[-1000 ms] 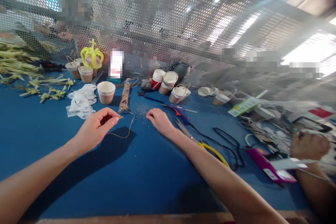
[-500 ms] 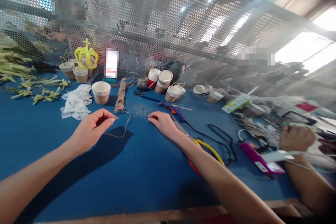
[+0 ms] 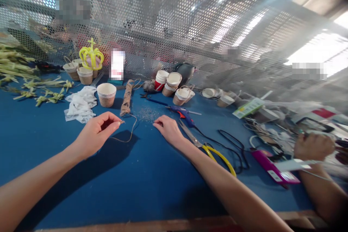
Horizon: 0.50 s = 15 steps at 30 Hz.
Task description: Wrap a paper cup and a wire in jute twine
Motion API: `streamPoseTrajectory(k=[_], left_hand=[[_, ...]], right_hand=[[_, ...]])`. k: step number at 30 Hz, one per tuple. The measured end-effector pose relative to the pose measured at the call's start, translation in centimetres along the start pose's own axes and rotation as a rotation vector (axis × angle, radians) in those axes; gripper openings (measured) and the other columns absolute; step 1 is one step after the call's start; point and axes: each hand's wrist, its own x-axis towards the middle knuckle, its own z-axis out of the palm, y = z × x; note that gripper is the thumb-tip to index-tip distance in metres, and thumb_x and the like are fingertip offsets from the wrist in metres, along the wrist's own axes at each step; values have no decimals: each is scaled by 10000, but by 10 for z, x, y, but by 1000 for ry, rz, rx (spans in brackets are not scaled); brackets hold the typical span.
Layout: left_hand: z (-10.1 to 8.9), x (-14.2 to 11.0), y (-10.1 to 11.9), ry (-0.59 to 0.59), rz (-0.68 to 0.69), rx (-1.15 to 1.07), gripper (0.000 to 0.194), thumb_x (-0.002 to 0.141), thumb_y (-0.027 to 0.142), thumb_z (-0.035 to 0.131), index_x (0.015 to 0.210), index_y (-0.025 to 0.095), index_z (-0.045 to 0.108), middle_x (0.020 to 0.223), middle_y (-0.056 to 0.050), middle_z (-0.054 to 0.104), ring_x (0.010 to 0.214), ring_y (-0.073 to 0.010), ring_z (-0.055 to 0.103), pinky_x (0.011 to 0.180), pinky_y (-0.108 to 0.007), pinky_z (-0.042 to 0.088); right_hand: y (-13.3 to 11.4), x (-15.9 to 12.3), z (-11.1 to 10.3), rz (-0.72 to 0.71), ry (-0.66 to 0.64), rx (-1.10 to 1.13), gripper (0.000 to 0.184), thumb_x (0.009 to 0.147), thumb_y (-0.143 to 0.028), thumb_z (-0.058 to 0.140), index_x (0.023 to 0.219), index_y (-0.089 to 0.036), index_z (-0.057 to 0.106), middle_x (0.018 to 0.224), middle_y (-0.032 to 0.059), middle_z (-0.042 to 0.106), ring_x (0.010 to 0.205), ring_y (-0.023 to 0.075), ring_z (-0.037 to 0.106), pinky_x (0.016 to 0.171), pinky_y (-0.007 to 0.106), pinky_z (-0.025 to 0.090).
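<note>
My left hand (image 3: 99,133) pinches the loose end of a thin brown twine (image 3: 133,130) between thumb and index finger. From there the twine loops across the blue table to a wound bundle of twine (image 3: 127,98). My right hand (image 3: 169,129) is low over the table beside scattered pale crumbs (image 3: 146,114). Its fingers are drawn together and point left; whatever they hold, if anything, is hidden. Scissors with yellow handles (image 3: 202,146) lie along my right forearm, partly covered by it. Just behind my right hand is a blue glue gun (image 3: 182,113).
A paper-rimmed pot (image 3: 106,95) stands beside a crumpled white cloth (image 3: 81,104). More small pots (image 3: 182,95) and a yellow crown (image 3: 91,58) line the mesh screen. Black cable (image 3: 231,145) and a purple box (image 3: 274,168) lie right, near another person's hand (image 3: 314,146).
The view has shifted slightly, and my right forearm now covers less of the scissors' blades and yellow handles. My left hand keeps its pinch on the twine.
</note>
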Motion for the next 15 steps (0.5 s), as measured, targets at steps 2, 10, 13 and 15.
streamPoseTrajectory(k=[2, 10, 13, 15], left_hand=[[0, 0, -1, -1, -1, -3, 206, 774, 370, 472, 824, 182, 541, 642, 23, 515, 514, -89, 400, 468, -188, 336], [0, 1, 1, 7, -15, -22, 195, 773, 358, 480, 822, 180, 543, 656, 20, 528, 509, -85, 394, 461, -185, 324], [0, 2, 1, 23, -3, -34, 184, 766, 345, 488, 794, 173, 543, 674, 11, 543, 546, -95, 424, 494, -192, 346], [1, 2, 1, 31, 11, -63, 174, 766, 335, 488, 785, 169, 539, 682, 7, 545, 565, -99, 438, 510, -196, 353]], right_hand=[[-3, 1, 1, -1, 9, 20, 102, 747, -127, 525, 668, -157, 581, 720, 63, 591, 709, 173, 544, 700, 296, 419], [-5, 4, -2, 117, 48, 247, 133, 729, -148, 469, 599, -175, 477, 637, 47, 547, 647, 165, 513, 673, 332, 413], [-5, -3, -33, 182, 56, 408, 171, 784, -244, 402, 649, -174, 480, 579, 26, 543, 531, 129, 508, 517, 276, 419], [-9, -14, -64, 181, 101, 524, 190, 797, -311, 406, 674, -190, 487, 613, 20, 549, 544, 117, 512, 516, 268, 424]])
